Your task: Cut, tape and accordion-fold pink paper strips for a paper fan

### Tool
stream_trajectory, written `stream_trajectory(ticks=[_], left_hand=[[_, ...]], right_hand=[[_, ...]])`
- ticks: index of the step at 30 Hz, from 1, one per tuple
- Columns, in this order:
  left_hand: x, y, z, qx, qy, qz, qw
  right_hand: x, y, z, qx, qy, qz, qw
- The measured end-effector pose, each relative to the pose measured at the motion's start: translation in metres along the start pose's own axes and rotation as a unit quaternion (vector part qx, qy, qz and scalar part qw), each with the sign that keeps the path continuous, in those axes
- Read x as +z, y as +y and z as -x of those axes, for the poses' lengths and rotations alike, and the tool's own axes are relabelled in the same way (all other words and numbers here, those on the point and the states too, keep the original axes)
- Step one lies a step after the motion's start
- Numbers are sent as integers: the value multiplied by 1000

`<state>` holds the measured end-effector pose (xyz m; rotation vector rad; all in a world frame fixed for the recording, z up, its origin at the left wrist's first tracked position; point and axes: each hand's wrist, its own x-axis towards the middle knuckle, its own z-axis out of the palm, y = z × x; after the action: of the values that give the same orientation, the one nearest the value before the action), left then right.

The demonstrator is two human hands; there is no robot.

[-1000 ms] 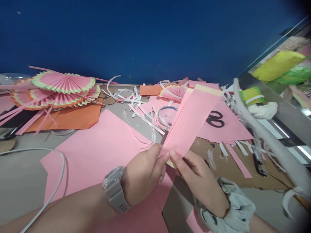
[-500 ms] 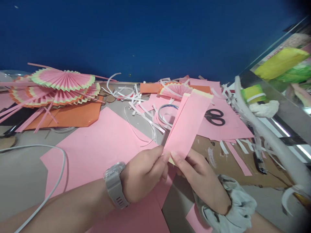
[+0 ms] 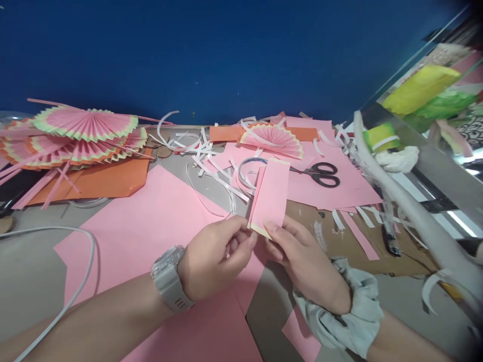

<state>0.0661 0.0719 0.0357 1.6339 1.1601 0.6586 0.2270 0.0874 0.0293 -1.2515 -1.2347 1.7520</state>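
Note:
A pink paper strip [image 3: 269, 198] with pale yellow ends stands folded lengthwise between my hands. My left hand [image 3: 215, 261], with a clear watch on its wrist, pinches the strip's near end from the left. From the right, my right hand [image 3: 305, 266], a grey scrunchie at its wrist, pinches the same end. Both hands hover over a large pink sheet [image 3: 151, 236] on the table.
Finished pink pleated fans [image 3: 81, 136] lie stacked at back left on orange paper [image 3: 101, 181]. Another fan [image 3: 273, 138] and black scissors [image 3: 320, 175] lie behind the strip. White paper trimmings [image 3: 211, 156], a white cable [image 3: 83, 261], brown cardboard [image 3: 339, 241] and a shelf edge at right surround them.
The strip has dropped and looks much shorter, tilted away or folded down. Both hands have stayed pinched on its near end, shifting slightly left.

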Motion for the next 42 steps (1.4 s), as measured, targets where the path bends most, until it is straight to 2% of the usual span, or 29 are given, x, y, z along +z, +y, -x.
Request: stream_trajectory(ticks=[11, 17, 24, 42], left_hand=[[1, -2, -1, -9, 28, -42, 999], [1, -3, -1, -21, 27, -41, 999], [1, -4, -1, -28, 34, -46, 998], [2, -5, -2, -7, 60, -94, 994]], right_hand=[[3, -2, -1, -6, -21, 3, 1000], [3, 1, -1, -13, -13, 13, 1000], [0, -4, 0, -29, -33, 79, 996], [2, -5, 0, -51, -30, 100, 993]])
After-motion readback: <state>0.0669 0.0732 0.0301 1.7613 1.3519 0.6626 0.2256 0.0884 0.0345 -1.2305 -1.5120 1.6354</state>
